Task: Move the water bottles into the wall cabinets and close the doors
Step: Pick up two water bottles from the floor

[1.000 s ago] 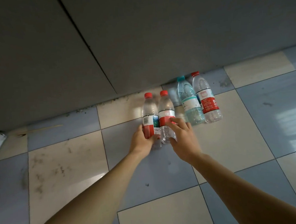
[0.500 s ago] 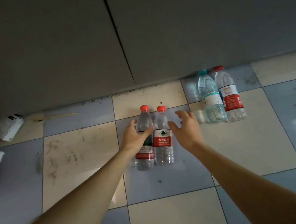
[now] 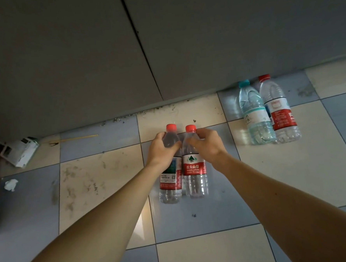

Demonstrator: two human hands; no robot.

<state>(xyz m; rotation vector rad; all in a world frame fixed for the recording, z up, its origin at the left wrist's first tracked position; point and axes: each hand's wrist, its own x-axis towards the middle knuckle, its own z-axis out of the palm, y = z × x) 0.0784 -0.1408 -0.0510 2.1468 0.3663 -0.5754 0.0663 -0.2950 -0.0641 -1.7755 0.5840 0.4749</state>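
Head view: four water bottles (image 3: 194, 170), two hands (image 3: 161, 149).

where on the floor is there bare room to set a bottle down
Free: the tiles between the held pair and the far pair, and the near tiles between the two forearms. The stained tile left of the left hand is bare too. Crowded: along the wall, with the white box, a stick, and a paper wad.

Clear glossy plastic bottles (image 3: 194, 166); glossy scuffed floor tiles (image 3: 206, 254); matt grey panels (image 3: 63, 66).
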